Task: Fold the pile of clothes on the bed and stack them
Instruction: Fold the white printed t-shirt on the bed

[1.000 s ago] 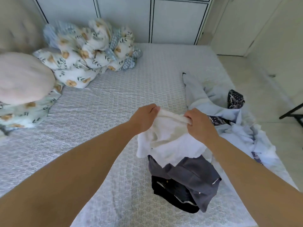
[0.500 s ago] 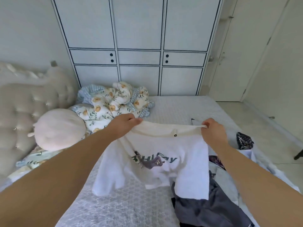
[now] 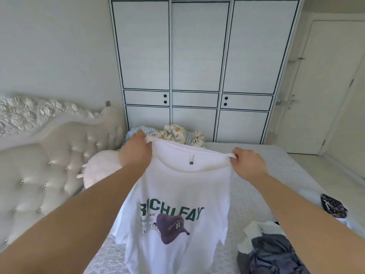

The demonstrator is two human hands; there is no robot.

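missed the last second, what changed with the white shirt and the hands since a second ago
Both hands raised the white printed t-shirt off the grey clothes pile and spread it open; it now hangs by its shoulders. Left hand and right hand kept their grip throughout. The pile stayed on the bed.

Setting: home bedroom. Evidence — bed [image 3: 256, 175] with pale quilted cover; tufted, button-studded headboard [image 3: 49, 165] with carved top edge at left. Built-in white wardrobe [image 3: 197, 66] with dark-outlined panels fills the far wall; white door [image 3: 325, 86] to its right. Crumpled floral duvet [image 3: 177, 135] and round pillow [image 3: 100, 171] at the bed's head — loose clothes [image 3: 272, 252] lie on the cover at right.
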